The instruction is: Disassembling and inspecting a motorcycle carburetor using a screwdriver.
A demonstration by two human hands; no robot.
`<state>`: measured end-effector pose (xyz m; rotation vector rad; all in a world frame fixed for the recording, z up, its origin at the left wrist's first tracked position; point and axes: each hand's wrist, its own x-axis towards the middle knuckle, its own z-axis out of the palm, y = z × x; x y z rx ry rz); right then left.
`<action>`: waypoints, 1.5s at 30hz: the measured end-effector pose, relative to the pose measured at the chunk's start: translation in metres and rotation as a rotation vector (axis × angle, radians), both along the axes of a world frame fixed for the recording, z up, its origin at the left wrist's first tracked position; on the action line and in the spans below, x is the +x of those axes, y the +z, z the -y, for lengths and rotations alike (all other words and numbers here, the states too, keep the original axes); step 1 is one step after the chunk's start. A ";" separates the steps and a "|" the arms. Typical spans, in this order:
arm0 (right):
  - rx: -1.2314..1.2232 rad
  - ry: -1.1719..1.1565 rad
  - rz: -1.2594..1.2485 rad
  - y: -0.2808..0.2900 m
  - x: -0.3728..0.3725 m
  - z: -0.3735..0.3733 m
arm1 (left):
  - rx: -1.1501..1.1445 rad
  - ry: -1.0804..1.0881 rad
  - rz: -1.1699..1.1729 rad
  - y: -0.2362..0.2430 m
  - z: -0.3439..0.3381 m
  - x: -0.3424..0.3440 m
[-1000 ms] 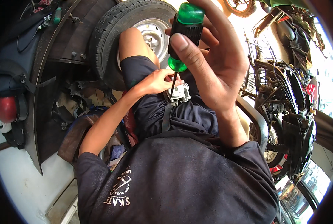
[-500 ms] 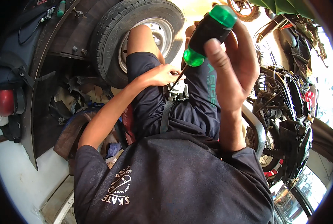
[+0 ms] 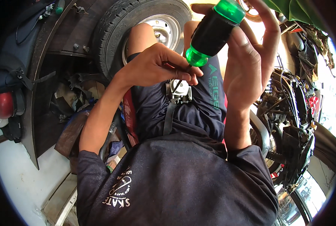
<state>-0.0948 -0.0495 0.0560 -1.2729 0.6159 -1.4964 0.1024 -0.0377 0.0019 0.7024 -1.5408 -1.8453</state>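
Since our right hand [image 3: 245, 71] has its fingers around the screwdriver [image 3: 212, 34], we reckon we're lining it up on the metal part [image 3: 182, 89] between our thighs [image 3: 151, 98]. Our left hand [image 3: 151, 64] bunches its fingers narrow by the shaft [image 3: 178, 86], but we can't tell if they're pinching it. Next move probably calls for seating the tip squarely.

We see white lettering [image 3: 117, 202] with a looped figure [image 3: 123, 183] on the dark shirt [image 3: 198, 177] and green lettering [image 3: 214, 88] on the dark shorts [image 3: 200, 115].

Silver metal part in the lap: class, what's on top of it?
The green-and-black screwdriver's shaft crosses the metal part; its upper edge, behind the left hand, is partly hidden.
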 end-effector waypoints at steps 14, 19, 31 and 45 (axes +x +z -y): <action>-0.043 0.049 -0.142 -0.003 -0.003 -0.003 | -0.183 0.088 0.014 0.026 -0.022 -0.006; -0.071 0.056 -0.198 0.000 -0.001 -0.012 | -0.448 0.280 0.119 0.017 -0.025 -0.008; -0.129 0.018 -0.322 0.005 -0.004 -0.027 | -0.483 0.221 0.135 0.019 -0.030 -0.012; -0.142 -0.046 -0.337 0.017 -0.011 -0.029 | -0.493 0.220 0.276 0.002 -0.030 -0.027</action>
